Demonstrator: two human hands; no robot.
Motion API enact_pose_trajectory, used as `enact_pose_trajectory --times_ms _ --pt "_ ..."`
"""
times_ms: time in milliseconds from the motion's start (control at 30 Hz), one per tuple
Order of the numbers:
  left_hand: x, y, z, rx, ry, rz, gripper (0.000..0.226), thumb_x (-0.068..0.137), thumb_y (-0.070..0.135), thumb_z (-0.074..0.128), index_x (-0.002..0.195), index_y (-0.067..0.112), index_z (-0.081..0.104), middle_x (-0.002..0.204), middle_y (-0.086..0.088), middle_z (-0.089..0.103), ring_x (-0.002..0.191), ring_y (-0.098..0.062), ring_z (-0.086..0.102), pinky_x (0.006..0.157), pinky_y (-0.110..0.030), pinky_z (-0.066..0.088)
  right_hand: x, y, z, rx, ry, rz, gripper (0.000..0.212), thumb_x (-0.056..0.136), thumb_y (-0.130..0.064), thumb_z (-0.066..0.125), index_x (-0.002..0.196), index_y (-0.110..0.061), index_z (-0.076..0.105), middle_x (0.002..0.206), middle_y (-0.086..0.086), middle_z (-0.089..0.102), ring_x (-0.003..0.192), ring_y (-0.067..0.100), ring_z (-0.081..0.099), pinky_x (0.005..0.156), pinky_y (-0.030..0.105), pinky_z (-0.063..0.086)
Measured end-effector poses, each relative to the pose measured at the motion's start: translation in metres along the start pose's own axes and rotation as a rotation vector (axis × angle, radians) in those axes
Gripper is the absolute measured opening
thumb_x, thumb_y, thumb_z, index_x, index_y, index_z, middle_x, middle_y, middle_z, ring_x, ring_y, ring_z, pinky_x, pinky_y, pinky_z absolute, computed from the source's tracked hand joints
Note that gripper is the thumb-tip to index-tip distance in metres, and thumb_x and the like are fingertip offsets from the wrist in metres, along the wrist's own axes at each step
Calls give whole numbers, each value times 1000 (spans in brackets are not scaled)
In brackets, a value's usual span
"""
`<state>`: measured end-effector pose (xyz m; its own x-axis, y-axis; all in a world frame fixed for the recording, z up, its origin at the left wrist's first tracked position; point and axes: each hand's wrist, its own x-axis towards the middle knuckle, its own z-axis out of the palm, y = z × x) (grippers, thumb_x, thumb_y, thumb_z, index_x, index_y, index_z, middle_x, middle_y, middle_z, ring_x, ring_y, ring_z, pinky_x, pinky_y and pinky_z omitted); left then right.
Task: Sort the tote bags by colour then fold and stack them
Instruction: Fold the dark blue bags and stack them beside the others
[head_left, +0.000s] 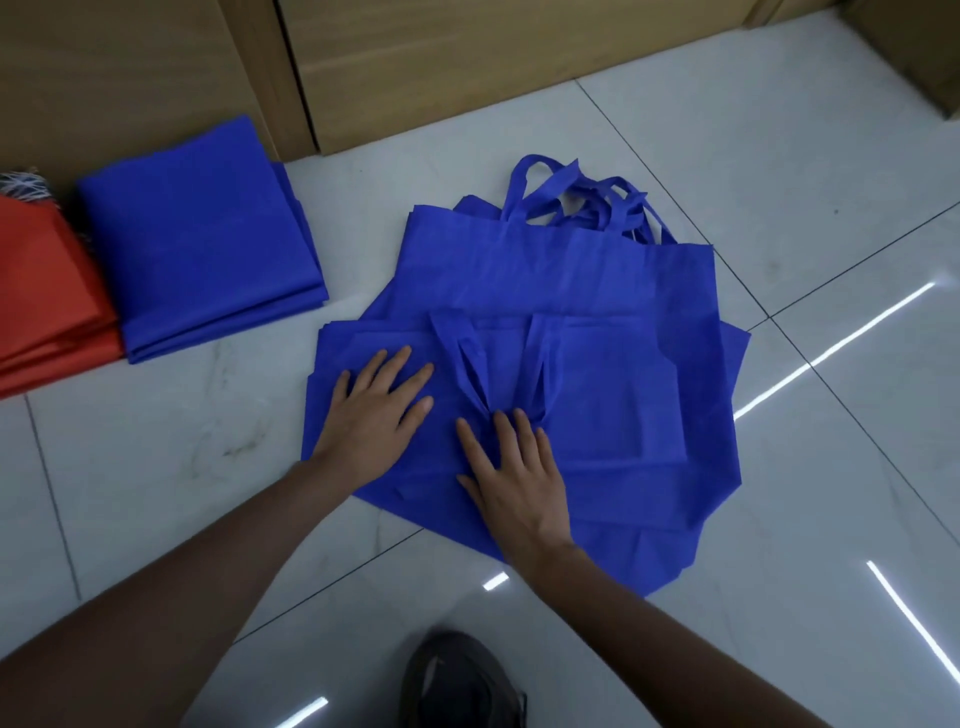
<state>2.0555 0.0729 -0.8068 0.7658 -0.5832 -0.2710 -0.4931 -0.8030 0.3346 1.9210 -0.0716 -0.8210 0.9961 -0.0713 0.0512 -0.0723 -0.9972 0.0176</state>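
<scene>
1. While both hands press flat, fingers spread and gripping nothing, the left hand (376, 405) and right hand (511, 467) pin the top blue tote bag (597, 395), apparently holding its tucked handles (483, 374) for folding.
2. Unfolded blue bags (561, 270) lie beneath it.
3. Folded blue stack (202, 239) and red stack (47, 301) sit left, well clear; nothing obstructs.

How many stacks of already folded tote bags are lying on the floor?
2. The folded blue fabric tote bag stack lies at the left near the wooden wall; the folded red fabric stack lies beside it, cut off by the left edge. More may be out of view.
</scene>
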Motion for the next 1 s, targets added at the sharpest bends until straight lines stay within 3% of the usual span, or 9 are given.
enact_pose_trajectory --times_ms 100,233,367,467,600,767,833,933,1000 --pt "-2 -6 -16 -225 81 -27 46 100 34 33 144 20 34 154 -3 24 142 -20 19 115 -43 18 7 1 8 -41 8 -116 58 77 -27 68 132 -21 52 120 22 61 113 43 57 94 50 46" --pt "-13 -29 -35 -260 224 -18 39 99 10 37 137 3 43 143 -17 40 129 -33 40 109 -44 31 12 10 6 -81 64 -255 33 86 -13 43 118 -11 46 109 23 66 106 43 61 90 49 49" --pt "-26 -55 -40 -334 250 -51 49 93 -11 36 139 3 38 141 -20 39 128 -35 40 111 -38 29 17 37 -4 244 89 -212 35 76 2 33 106 -8 47 106 19 66 109 38 61 96 45 45" --pt "-29 -70 -39 -397 165 53 77 83 -24 38 144 22 25 147 -11 32 135 -23 33 112 -20 22 10 56 -14 642 7 25 43 76 10 32 109 -3 56 124 19 57 120 29 51 106 25 31" --pt "-25 -60 -47 -555 -14 136 86 80 11 69 140 44 16 153 1 24 140 -11 23 112 -32 27 1 65 -36 1043 -36 280 36 92 1 30 116 -5 57 116 8 64 83 -3 59 77 7 40" --pt "-13 -17 -63 -779 -186 194 68 78 28 63 135 40 30 153 9 21 134 12 20 104 -6 24 -5 59 -53 1371 27 352 23 91 -9 37 82 -16 58 76 -17 61 70 1 51 67 18 42" --pt "-11 3 -60 -831 -260 146 63 71 52 69 129 42 46 144 14 38 133 0 29 107 -19 31 -4 51 -59 1438 50 395 21 87 -14 38 79 -18 57 73 -17 61 70 -3 52 67 13 44" --pt "-8 19 -51 -956 -165 -97 66 59 59 75 105 13 65 97 -5 67 110 -32 56 70 -11 47 -4 44 -55 1461 73 505 24 77 -9 39 82 -24 57 77 -25 62 74 -9 53 69 10 43" --pt "-4 19 -39 -893 -139 -156 37 70 42 73 76 8 61 72 -3 63 75 -13 65 51 -8 42 -11 45 -48 1433 47 503 37 77 -10 42 108 -24 56 104 -28 61 98 -6 54 85 13 44"
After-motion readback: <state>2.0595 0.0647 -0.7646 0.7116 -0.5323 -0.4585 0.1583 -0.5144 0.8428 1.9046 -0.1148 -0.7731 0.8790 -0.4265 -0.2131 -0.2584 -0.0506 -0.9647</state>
